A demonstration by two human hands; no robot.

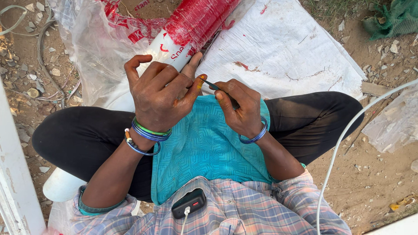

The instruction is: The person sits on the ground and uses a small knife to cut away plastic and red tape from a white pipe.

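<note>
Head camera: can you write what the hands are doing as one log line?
left hand: grips white pipe | right hand: pinches thin dark tool, tip at left fingers | person seated on white sack

Pipe (174, 50): lies on our lap, running ahead over the sack (283, 48).
Left hand (159, 98): on the pipe.
Right hand (241, 109): just beside it, holding a thin tool (213, 85).
Power bank (188, 203): on our shirt, nearest us.

Soft even daylight, faint shadows, sharp centre, slight wide-angle bending at edges

Red-and-clear plastic wrapping (198, 17) sheathes a white pipe (172, 54) above the hands.
</note>
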